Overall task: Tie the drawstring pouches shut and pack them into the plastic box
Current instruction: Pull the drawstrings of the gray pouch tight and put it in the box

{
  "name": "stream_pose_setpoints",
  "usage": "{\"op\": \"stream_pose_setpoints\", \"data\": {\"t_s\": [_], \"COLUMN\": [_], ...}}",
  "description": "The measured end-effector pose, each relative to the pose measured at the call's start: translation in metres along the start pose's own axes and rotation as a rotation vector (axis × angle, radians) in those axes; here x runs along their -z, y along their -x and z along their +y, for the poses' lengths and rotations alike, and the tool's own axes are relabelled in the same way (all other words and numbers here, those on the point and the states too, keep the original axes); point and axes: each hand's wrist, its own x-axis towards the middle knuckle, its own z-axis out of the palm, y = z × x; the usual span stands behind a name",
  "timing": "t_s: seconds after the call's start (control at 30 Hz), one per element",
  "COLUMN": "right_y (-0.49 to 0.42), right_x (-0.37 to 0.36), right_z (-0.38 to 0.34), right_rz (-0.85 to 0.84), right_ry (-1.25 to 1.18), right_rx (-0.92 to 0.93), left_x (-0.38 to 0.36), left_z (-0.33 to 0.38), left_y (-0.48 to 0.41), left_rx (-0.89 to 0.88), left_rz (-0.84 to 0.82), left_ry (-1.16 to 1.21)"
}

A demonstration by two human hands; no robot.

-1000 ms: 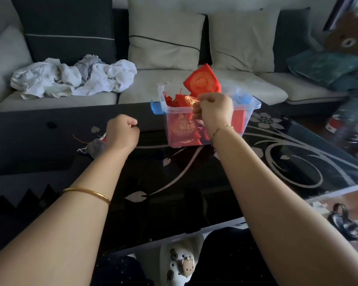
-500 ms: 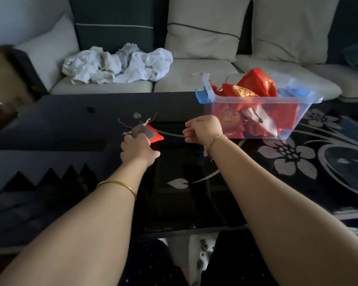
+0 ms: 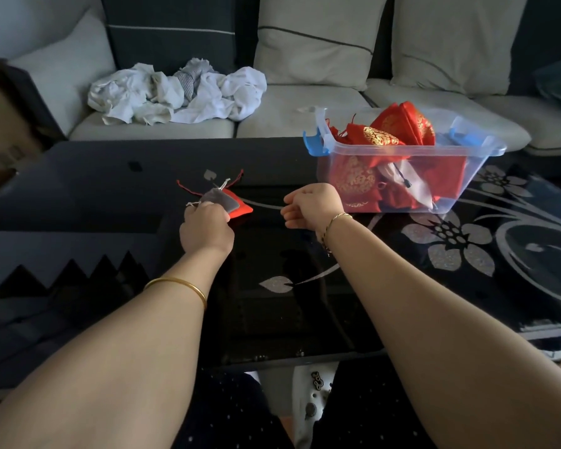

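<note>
A clear plastic box with blue latches stands on the black glass table at the right, heaped with several red-and-gold drawstring pouches. Left of it, on the table, a small grey pouch lies on top of a red pouch, their strings trailing toward the sofa. My left hand rests on the near edge of the grey pouch, fingers curled over it. My right hand hovers in a loose fist between those pouches and the box, holding nothing.
The black glass coffee table carries silver flower patterns at the right. Behind it is a sofa with cushions and a heap of white cloth. A brown cardboard box is at the far left.
My right hand dropped a red pouch into the box and drew back toward the table's middle. My left hand moved forward onto the grey pouch. The view swung left.
</note>
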Motion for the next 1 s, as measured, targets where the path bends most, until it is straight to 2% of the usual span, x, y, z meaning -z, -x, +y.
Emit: {"op": "stream_pose_setpoints", "data": {"t_s": [0.2, 0.47, 0.57, 0.67, 0.77, 0.87, 0.93, 1.0], "right_y": [0.000, 0.001, 0.001, -0.001, -0.006, -0.006, -0.007, -0.006], "right_x": [0.002, 0.000, -0.005, -0.009, -0.004, 0.007, 0.017, 0.029], "right_z": [0.000, 0.003, 0.006, 0.005, 0.004, 0.002, 0.006, 0.012], "right_rz": [-0.027, -0.089, -0.108, -0.177, -0.243, -0.196, -0.209, -0.288], "right_ry": [0.026, 0.001, -0.009, -0.212, -0.452, -0.547, -0.509, -0.465], "right_rx": [-0.009, -0.014, -0.026, -0.077, -0.087, -0.040, -0.041, -0.056], "left_x": [0.002, 0.015, 0.024, 0.040, 0.048, 0.047, 0.049, 0.050], "left_z": [0.002, -0.003, 0.004, 0.020, 0.039, 0.055, 0.060, 0.062], "left_y": [0.000, 0.000, 0.002, 0.006, 0.016, 0.024, 0.026, 0.022], "left_rx": [-0.008, -0.044, -0.110, -0.322, -0.577, -0.735, -0.724, -0.644], "left_rz": [0.042, 0.142, 0.278, 0.349, 0.247, 0.014, -0.077, 0.011], "left_ry": [-0.026, 0.113, 0.227, 0.418, 0.384, 0.382, 0.449, 0.530]}}
